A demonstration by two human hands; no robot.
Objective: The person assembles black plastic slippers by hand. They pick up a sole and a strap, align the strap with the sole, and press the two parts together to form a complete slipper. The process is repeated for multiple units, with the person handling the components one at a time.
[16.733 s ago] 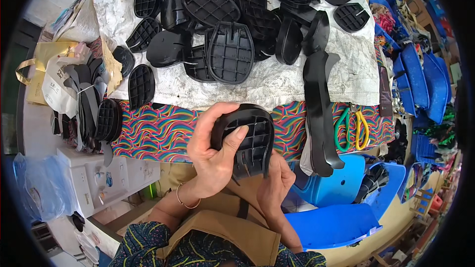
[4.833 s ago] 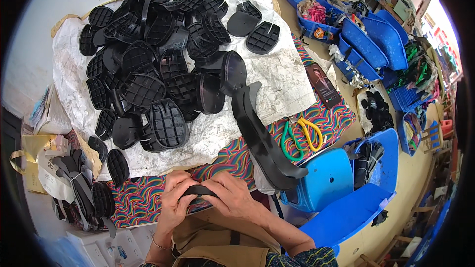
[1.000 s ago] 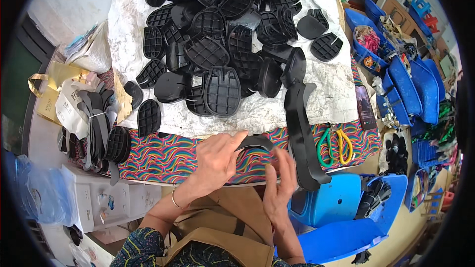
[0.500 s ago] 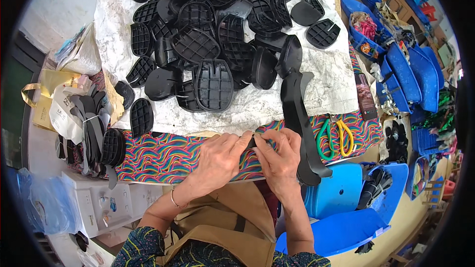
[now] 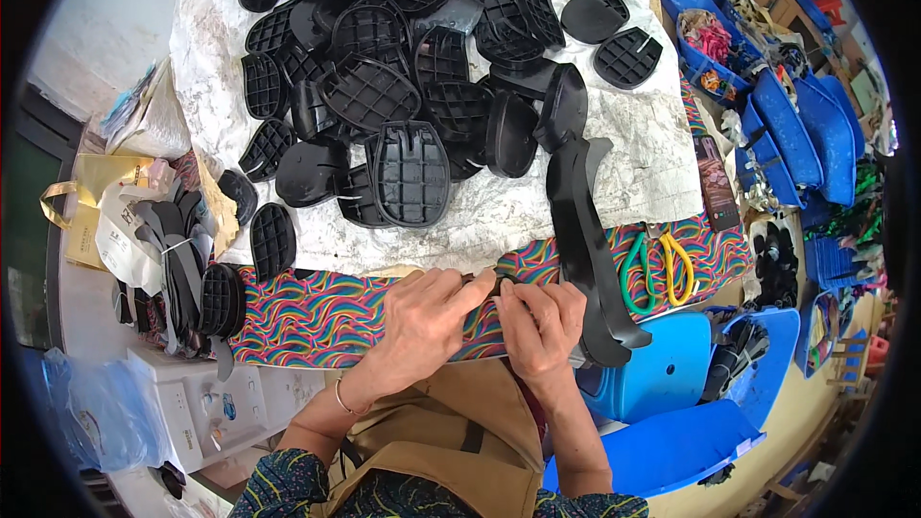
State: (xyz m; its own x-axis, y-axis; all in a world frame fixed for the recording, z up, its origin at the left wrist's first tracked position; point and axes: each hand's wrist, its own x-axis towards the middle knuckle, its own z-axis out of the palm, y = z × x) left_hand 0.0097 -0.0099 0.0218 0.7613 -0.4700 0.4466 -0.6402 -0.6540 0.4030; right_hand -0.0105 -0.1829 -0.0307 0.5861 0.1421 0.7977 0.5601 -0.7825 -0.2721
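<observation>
Both hands meet at the table's near edge over the rainbow-patterned mat [image 5: 317, 317]. Left hand [image 5: 422, 321] lies palm down, fingers extended toward the right hand [image 5: 539, 324], whose fingertips pinch a small black part [image 5: 501, 284] between them; the part is mostly hidden, so its shape cannot be told. Half a second ago the hands sat slightly apart; now they touch. A stack of long black sole pieces [image 5: 587, 249] stands just right of the right hand. Black ribbed heel pieces [image 5: 408, 173] cover the white sheet [image 5: 643, 153] beyond. Green-and-yellow scissors [image 5: 657, 269] lie near the stack.
</observation>
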